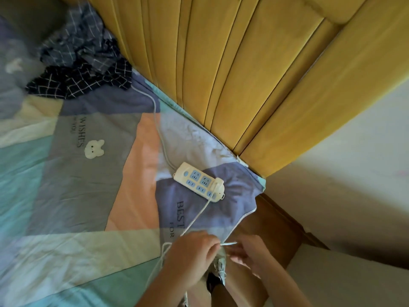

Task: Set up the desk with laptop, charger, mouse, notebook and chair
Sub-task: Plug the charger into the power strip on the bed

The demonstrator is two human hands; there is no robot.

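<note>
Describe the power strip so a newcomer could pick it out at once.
Find the bed by the yellow headboard. Near its right-hand corner, on a purple patch, lies the power strip: the only hard white block there, with blue sockets and a white plug in one end.

Soft, even daylight; no glare. Dim shadow on wall (332,218) at lower right. Checked cloth (77,69) and upper-left corner blurred. Wide-angle bending at the edges.

Both forearms are extended forward from the lower frame, bare. The left hand (192,258) is curled palm-down, fingertips pinched together. The right hand (252,254) is held close beside it, fingers bent inward, slightly blurred.
</note>
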